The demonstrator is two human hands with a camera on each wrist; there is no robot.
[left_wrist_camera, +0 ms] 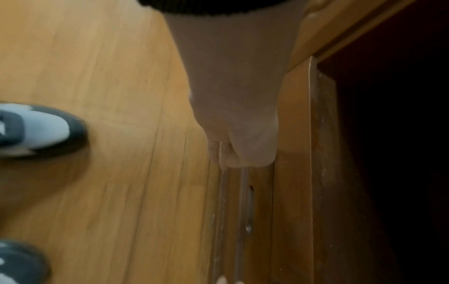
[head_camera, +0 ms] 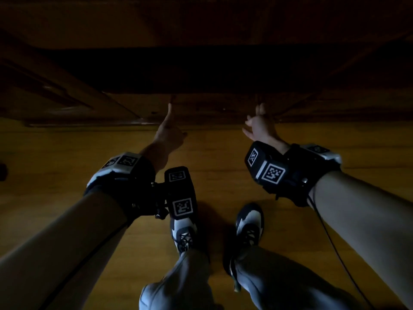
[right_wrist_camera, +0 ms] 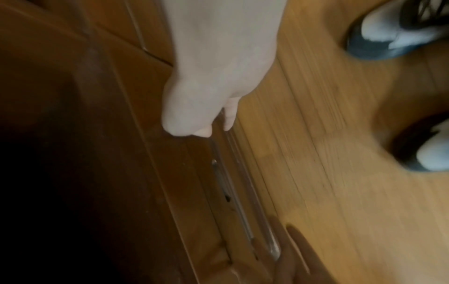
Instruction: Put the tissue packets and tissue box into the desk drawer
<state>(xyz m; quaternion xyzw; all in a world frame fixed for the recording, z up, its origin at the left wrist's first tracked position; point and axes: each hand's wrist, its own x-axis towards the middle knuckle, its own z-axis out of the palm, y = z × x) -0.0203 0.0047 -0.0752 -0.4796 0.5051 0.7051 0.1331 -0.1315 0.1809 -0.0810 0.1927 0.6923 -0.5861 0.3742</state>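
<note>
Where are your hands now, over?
Left hand, right hand grip the drawer handle. Tissue packets and tissue box out of view. No obstruction seen.

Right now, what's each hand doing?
Left hand: fingers curled round the drawer handle.
Right hand: fingers curled round the same handle, other end.

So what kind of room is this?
Probably a room at home or an office: a wooden desk drawer that both hands are at, a wooden plank floor, and the person's sneakers.
</note>
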